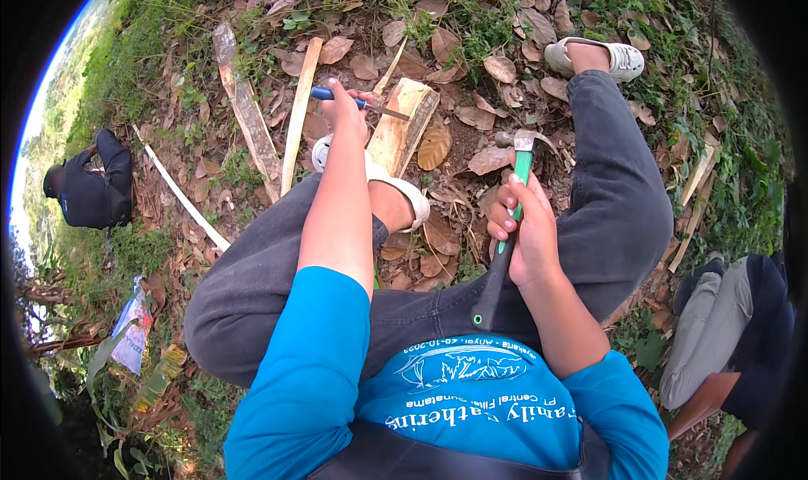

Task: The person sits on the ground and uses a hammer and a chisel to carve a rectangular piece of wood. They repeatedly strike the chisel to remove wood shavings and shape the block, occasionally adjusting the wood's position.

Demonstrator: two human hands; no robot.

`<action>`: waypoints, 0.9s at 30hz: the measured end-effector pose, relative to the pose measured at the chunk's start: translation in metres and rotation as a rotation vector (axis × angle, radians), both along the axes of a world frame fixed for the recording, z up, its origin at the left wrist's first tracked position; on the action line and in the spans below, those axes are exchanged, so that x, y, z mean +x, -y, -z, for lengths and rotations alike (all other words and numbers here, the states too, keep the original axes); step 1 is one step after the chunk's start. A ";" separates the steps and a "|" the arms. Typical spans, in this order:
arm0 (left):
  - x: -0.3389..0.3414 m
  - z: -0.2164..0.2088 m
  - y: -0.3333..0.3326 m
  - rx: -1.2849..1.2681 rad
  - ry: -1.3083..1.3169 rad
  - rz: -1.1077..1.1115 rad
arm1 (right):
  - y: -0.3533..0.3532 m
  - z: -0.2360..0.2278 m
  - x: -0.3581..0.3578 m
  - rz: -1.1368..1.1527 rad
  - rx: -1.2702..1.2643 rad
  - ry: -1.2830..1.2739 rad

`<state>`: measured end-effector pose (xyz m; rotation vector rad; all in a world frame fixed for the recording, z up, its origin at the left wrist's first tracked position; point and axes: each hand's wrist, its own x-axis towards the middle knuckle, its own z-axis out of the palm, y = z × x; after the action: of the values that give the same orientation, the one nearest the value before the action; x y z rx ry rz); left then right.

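Observation:
My left hand [346,114] is closed around the blue handle of a chisel [323,94]. Its grey blade points right and lies across the upper part of a pale, split piece of wood [392,139]; whether blade and wood touch, I cannot tell. That wood rests on the leafy ground against my left shoe, rough bark-like edge to the right. In my right hand [528,228] is a claw hammer [523,162] with a green and black handle, gripped mid-handle. The hammer's head is up, right of the wood and apart from it.
Left of the wood lie a bark-covered slab [246,110], a pale strip [300,114] and a thin white stick [181,192]. More split strips [700,177] lie far right. One person [94,185] sits far left, another [732,328] at right. Dry leaves cover the ground.

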<state>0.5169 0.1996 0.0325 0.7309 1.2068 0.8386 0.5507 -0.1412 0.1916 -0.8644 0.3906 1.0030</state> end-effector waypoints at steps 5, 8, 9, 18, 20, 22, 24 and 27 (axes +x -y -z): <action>0.000 0.023 -0.002 0.103 -0.019 -0.010 | -0.011 0.004 0.001 -0.071 -0.035 -0.033; 0.017 0.006 0.023 0.296 -0.073 0.039 | -0.014 0.002 0.004 -0.048 -0.050 -0.058; 0.023 0.005 0.032 0.371 -0.069 0.064 | -0.015 0.000 0.004 -0.053 -0.043 -0.054; 0.041 -0.022 0.125 1.001 -0.361 0.404 | -0.004 0.001 0.011 0.025 0.002 -0.004; 0.038 -0.021 0.138 1.171 -0.316 0.468 | -0.002 0.000 0.012 0.037 -0.004 0.006; 0.031 -0.014 0.146 1.234 -0.295 0.577 | -0.003 -0.002 0.010 0.036 -0.005 0.024; 0.024 -0.014 0.158 1.329 -0.387 0.799 | -0.002 -0.002 0.009 0.036 -0.006 0.038; -0.006 0.010 0.176 1.538 -0.447 0.999 | 0.002 0.005 0.007 0.055 -0.034 0.036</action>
<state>0.5106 0.0241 0.0223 2.5787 0.1648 0.6003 0.5580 -0.1429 0.1864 -0.8966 0.3990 0.9313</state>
